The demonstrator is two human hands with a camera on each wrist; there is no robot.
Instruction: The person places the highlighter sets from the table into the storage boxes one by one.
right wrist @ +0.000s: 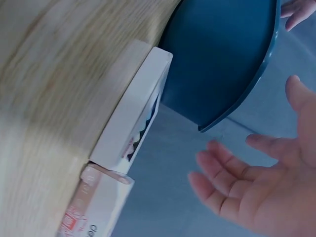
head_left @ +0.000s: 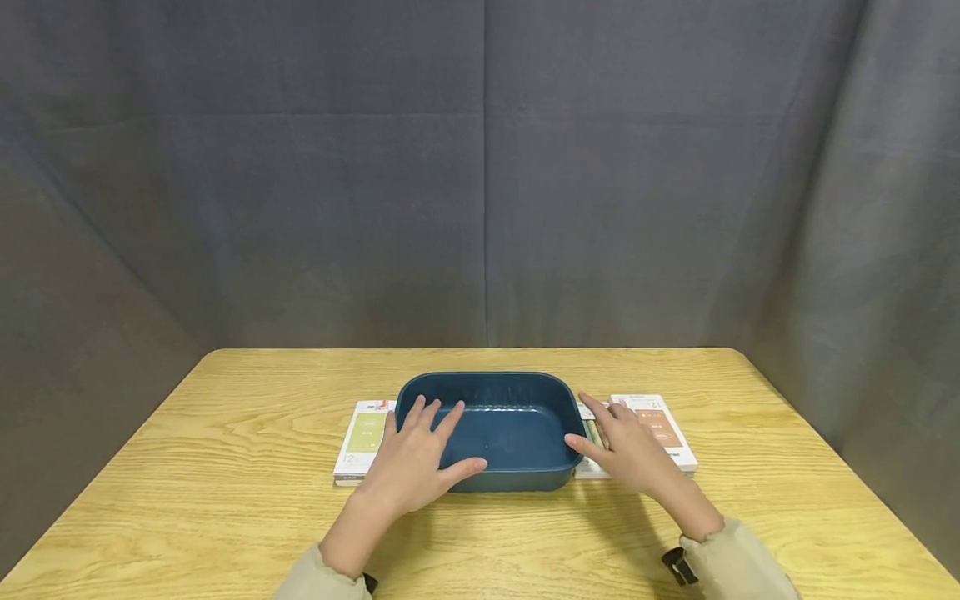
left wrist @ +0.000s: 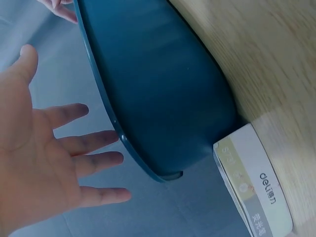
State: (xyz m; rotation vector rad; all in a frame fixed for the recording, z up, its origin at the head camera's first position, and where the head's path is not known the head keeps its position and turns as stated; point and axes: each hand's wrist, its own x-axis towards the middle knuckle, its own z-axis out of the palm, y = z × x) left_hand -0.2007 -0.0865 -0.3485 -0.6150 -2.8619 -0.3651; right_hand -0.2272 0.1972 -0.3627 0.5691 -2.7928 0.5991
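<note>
A dark blue rectangular basin (head_left: 510, 433) with rounded corners stands on the table, and nothing shows inside it. Over its left end is my left hand (head_left: 411, 458), palm down with the fingers spread; in the left wrist view its fingertips (left wrist: 106, 163) come close to the rim, and contact is hard to tell. My right hand (head_left: 628, 446) hovers by the basin's right end, fingers loosely extended, above a flat white box (right wrist: 131, 116) with a window. Neither hand grips anything.
Left of the basin lies a white and green deli box (head_left: 362, 442). A white and orange box (head_left: 663, 429) lies to the right, beside the windowed one. Grey curtains (head_left: 480, 183) enclose the wooden table (head_left: 225, 500) at the back and sides.
</note>
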